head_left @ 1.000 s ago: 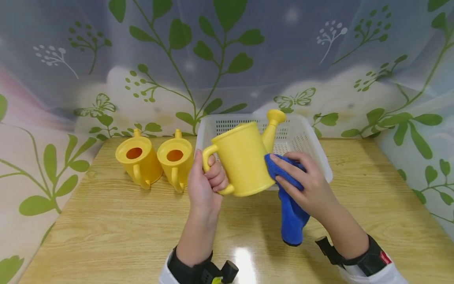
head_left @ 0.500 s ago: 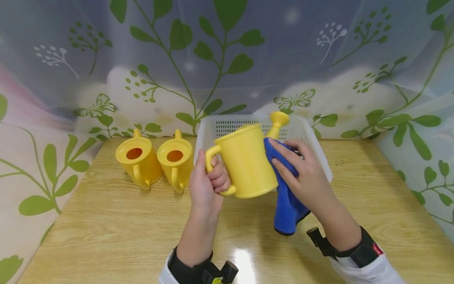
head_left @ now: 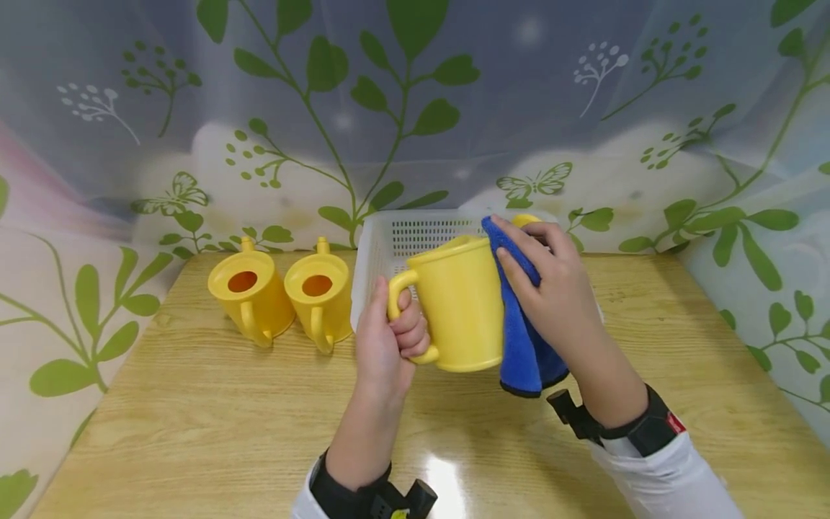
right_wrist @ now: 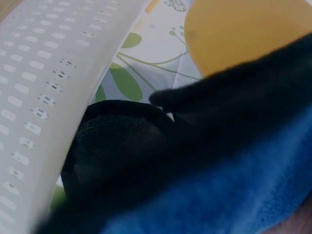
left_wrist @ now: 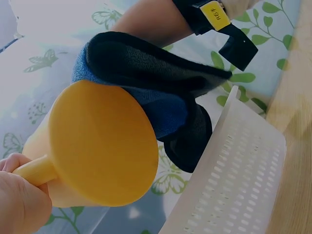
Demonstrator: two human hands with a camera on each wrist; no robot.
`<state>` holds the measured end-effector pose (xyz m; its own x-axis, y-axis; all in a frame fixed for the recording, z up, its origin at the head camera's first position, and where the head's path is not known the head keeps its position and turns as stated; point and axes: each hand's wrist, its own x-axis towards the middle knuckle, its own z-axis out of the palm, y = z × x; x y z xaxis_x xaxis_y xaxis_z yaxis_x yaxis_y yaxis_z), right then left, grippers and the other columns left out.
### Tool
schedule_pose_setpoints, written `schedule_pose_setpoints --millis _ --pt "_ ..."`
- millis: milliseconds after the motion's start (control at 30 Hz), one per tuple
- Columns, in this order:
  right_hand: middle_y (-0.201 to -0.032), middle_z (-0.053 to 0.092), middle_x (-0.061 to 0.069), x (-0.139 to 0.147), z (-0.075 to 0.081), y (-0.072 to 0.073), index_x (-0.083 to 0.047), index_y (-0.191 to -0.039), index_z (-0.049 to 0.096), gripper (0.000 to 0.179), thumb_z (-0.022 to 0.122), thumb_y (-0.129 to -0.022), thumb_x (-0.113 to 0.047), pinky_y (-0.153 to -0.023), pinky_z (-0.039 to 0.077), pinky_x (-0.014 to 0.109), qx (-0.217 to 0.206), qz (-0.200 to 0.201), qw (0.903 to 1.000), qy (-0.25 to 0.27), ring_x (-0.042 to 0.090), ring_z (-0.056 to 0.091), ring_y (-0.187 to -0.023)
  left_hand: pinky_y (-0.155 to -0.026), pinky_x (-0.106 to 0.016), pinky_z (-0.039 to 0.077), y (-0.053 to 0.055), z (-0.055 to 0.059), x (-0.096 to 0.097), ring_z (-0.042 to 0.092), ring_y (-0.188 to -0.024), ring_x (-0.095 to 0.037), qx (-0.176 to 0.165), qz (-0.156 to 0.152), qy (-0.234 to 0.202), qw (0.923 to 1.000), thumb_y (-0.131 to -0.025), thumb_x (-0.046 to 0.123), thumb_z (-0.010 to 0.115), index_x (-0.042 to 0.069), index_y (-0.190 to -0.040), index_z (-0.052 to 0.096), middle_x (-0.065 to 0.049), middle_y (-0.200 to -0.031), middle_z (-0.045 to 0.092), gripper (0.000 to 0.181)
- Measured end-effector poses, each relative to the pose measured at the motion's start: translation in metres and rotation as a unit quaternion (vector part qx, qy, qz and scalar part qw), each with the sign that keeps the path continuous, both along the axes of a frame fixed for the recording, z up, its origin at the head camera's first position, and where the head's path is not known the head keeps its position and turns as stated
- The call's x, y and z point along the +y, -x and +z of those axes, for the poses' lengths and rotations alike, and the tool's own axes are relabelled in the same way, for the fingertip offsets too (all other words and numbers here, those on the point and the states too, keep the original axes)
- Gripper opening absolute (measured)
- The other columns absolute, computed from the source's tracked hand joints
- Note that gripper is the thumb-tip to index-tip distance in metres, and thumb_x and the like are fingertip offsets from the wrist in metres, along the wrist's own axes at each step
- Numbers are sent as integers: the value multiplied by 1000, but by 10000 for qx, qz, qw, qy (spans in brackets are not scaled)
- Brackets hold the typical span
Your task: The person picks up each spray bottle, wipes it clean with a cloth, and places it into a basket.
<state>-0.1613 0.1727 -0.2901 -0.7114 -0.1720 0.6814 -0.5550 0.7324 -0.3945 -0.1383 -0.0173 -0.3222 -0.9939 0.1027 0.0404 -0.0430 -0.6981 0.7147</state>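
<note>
My left hand (head_left: 385, 342) grips the handle of a yellow watering can (head_left: 457, 310), held tilted above the table. The right hand (head_left: 554, 288) holds a blue cloth (head_left: 517, 346) with a dark edge against the can's spout side. Most of the spout is hidden behind cloth and fingers; only a bit of its yellow head (head_left: 525, 218) shows. The left wrist view has the can's round base (left_wrist: 107, 146) facing it, with the draped cloth (left_wrist: 146, 105) behind. In the right wrist view, folds of cloth (right_wrist: 219, 195) cover much of the picture, and the fingers are mostly hidden.
A white perforated basket (head_left: 375, 263) stands behind the held can. To its left, two more yellow watering cans (head_left: 259, 306) stand upright on the wooden table (head_left: 227, 418). A leaf-patterned curtain (head_left: 272, 166) hangs at the back and sides.
The right hand and cloth have moved up along the spout, now covering most of it. The left hand and watering can have shifted slightly right and down, and the can stands less tilted.
</note>
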Motion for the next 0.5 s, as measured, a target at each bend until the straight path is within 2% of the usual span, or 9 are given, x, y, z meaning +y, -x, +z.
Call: schedule_pose_setpoints --millis 233,500 --pt "-111 54 22 -1 -8 -2 -8 -131 60 39 63 -92 -6 -76 41 44 152 91 9998 -8 32 51 -93 -41 -16 13 0 2 -2 19 -39 -1 -43 277 -135 9995 -107 37 19 15 -69 37 9 -49 21 47" --pt "-111 54 22 4 -28 -9 -7 -127 63 38 66 -89 -5 -72 41 39 154 299 9994 43 30 51 -93 -41 -17 11 1 5 -6 22 -38 0 -103 549 -338 9979 -107 37 21 15 -69 37 9 -48 23 47"
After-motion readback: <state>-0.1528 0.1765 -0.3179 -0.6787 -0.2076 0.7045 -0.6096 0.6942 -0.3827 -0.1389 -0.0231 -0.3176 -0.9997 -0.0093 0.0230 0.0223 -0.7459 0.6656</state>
